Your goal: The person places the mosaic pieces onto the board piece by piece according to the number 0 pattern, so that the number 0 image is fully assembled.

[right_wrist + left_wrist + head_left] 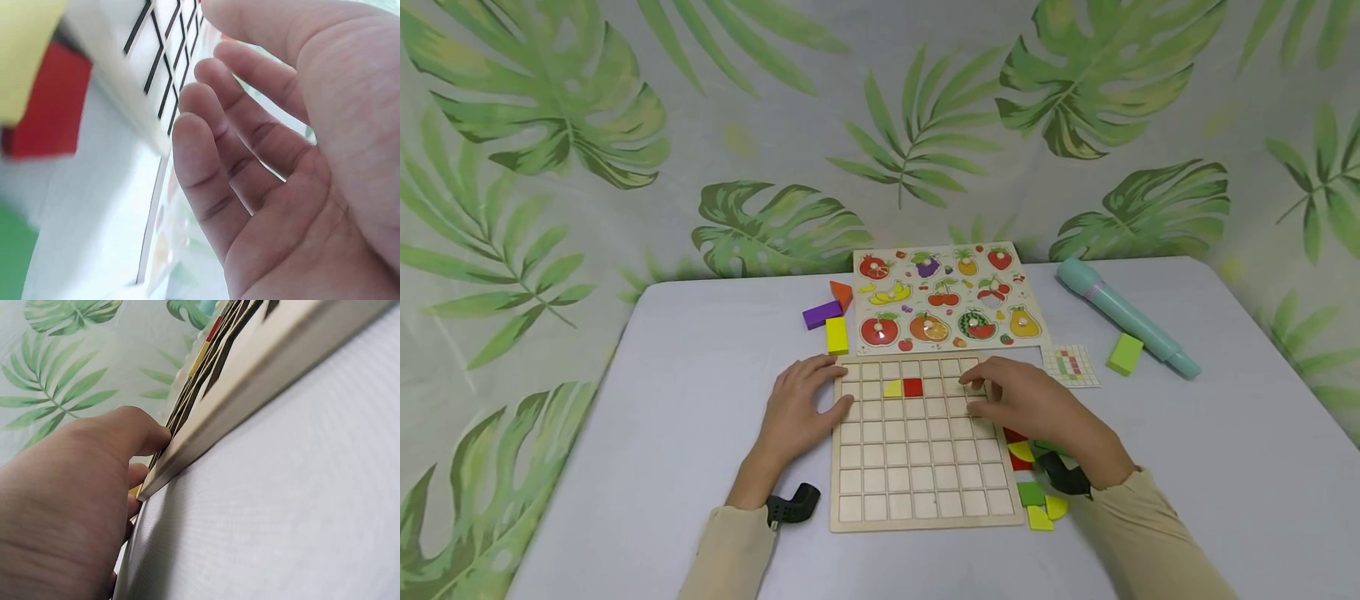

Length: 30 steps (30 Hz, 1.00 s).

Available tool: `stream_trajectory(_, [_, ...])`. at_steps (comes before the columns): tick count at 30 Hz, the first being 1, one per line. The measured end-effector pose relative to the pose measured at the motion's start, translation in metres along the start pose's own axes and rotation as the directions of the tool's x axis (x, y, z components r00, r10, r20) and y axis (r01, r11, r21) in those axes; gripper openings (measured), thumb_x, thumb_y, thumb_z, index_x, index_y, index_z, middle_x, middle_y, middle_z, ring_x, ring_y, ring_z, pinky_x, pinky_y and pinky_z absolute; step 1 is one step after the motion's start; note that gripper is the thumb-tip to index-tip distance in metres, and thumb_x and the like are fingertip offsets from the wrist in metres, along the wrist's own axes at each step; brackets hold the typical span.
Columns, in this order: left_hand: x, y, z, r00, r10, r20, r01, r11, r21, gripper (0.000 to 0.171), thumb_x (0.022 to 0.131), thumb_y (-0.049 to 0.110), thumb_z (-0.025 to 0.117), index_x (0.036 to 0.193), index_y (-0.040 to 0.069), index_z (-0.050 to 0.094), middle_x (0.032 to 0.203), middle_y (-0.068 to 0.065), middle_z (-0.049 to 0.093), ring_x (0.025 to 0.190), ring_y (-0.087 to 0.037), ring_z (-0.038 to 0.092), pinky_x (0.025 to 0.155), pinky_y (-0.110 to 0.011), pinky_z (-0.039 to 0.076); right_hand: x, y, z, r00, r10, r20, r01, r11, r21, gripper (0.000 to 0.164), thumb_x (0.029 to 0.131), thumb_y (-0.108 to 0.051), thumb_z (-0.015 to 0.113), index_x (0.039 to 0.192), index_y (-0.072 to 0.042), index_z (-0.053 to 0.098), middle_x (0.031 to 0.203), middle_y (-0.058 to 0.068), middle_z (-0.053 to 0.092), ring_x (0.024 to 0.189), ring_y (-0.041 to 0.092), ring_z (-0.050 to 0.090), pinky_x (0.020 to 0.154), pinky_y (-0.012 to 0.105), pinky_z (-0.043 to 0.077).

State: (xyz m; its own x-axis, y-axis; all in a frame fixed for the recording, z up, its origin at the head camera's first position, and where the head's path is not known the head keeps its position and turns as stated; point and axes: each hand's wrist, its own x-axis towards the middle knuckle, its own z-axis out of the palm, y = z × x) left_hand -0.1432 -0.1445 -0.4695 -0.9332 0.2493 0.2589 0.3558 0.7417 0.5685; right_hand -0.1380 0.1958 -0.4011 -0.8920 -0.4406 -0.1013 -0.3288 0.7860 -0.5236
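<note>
A wooden grid board (925,529) lies on the table, with a yellow piece (892,389) and a red square (913,387) side by side in its second row. My left hand (801,412) rests at the board's upper left edge, thumb and fingertips apart and touching the rim. In the left wrist view the thumb of that hand (87,462) lies on the board's top edge. Over the board's upper right part hovers my right hand (1037,400). In the right wrist view its fingers (200,153) are loosely bent, with nothing held in the palm.
Loose pieces, including a green square (1032,494) and a yellow one (1040,518), lie right of the board. Behind are a fruit puzzle (940,312), a pattern card (1086,367) and several blocks, one yellow (837,336). A teal tube (1123,315) lies far right.
</note>
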Motion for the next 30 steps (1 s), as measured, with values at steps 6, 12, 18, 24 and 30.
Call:
stream_trajectory(6, [0.000,0.000,0.000,1.000,0.001,-0.002,-0.001,1.000,-0.004,0.040,0.091,0.030,0.076,0.125,0.011,0.072,0.143,-0.009,0.062,0.138,-0.030,0.051,0.122,-0.055,0.030,-0.019,0.011,-0.004,1.000,0.012,0.011,-0.012,1.000,-0.029,0.034,0.090,-0.026,0.081,0.120,-0.015,0.072,0.094,-0.008,0.063,0.080,0.012,0.053,0.062,0.024,0.047])
stream_trajectory(12, [0.000,0.001,0.001,1.000,0.002,-0.002,-0.002,1.000,0.003,0.041,0.091,0.031,0.076,0.126,0.011,0.072,0.143,-0.008,0.062,0.138,-0.030,0.051,0.122,-0.055,0.030,-0.038,0.021,-0.008,0.999,0.009,0.037,-0.009,1.000,-0.008,0.034,0.087,-0.032,0.084,0.116,-0.018,0.073,0.091,-0.010,0.062,0.079,0.012,0.054,0.061,0.022,0.047])
stream_trajectory(18, [0.001,0.000,0.001,1.000,-0.005,0.005,0.005,1.000,0.001,0.040,0.091,0.031,0.075,0.126,0.012,0.072,0.143,-0.008,0.062,0.139,-0.030,0.051,0.123,-0.055,0.030,-0.054,0.031,-0.007,0.997,-0.021,0.070,0.023,0.999,-0.030,0.036,0.083,-0.038,0.086,0.112,-0.022,0.073,0.093,-0.015,0.062,0.079,0.005,0.053,0.065,0.022,0.048])
stream_trajectory(24, [0.001,-0.001,0.001,1.000,-0.007,0.006,0.007,1.000,0.007,0.040,0.091,0.031,0.075,0.126,0.012,0.072,0.143,-0.008,0.062,0.139,-0.030,0.050,0.123,-0.055,0.030,-0.062,0.035,-0.006,0.995,-0.020,0.098,0.026,0.998,-0.059,0.032,0.081,-0.033,0.088,0.107,-0.022,0.072,0.093,-0.017,0.062,0.080,0.004,0.051,0.068,0.021,0.048])
stream_trajectory(30, [0.000,0.001,-0.001,1.000,-0.013,0.008,0.013,1.000,-0.005,0.040,0.091,0.030,0.075,0.126,0.011,0.072,0.143,-0.008,0.061,0.139,-0.031,0.050,0.123,-0.056,0.029,-0.064,0.036,-0.008,0.994,-0.034,0.107,0.040,0.998,-0.048,0.026,0.086,-0.022,0.084,0.109,-0.020,0.073,0.091,-0.017,0.061,0.079,0.003,0.051,0.068,0.021,0.049])
